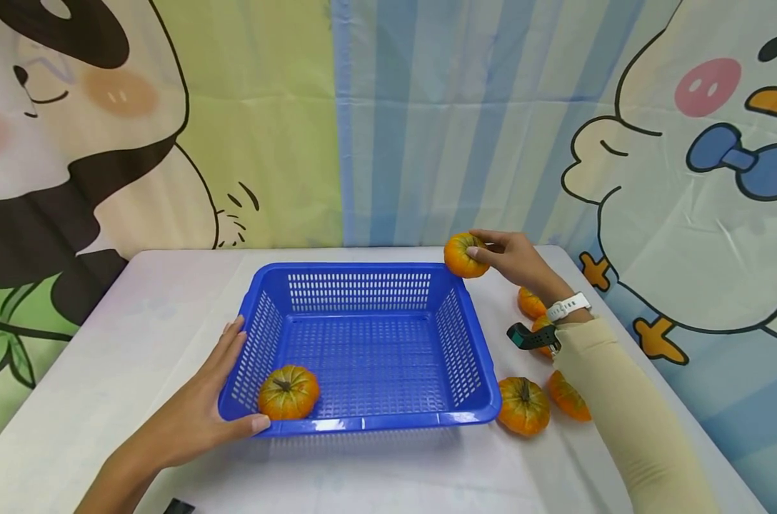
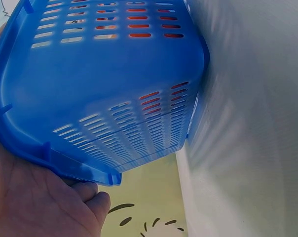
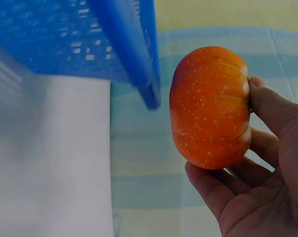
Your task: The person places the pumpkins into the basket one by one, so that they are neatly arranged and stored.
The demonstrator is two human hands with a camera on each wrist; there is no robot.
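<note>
My right hand (image 1: 513,260) holds a small orange pumpkin (image 1: 463,258) by its side, at the far right corner of the blue plastic basket (image 1: 363,422). In the right wrist view, the thumb is at the stem side of this pumpkin (image 3: 208,108) and the fingers lie beneath and behind it. My left hand (image 1: 196,410) rests against the basket's near left corner, thumb on the front rim and fingers stretched along the left side. A second pumpkin (image 1: 292,395), with a greenish top, sits inside the basket at its near left corner.
Right of the basket, several more pumpkins (image 1: 523,408) lie on the white table (image 1: 388,475), some partly hidden behind the right forearm. A cartoon-printed curtain (image 1: 401,128) stands behind the table. A small black object (image 1: 179,506) is at the bottom edge.
</note>
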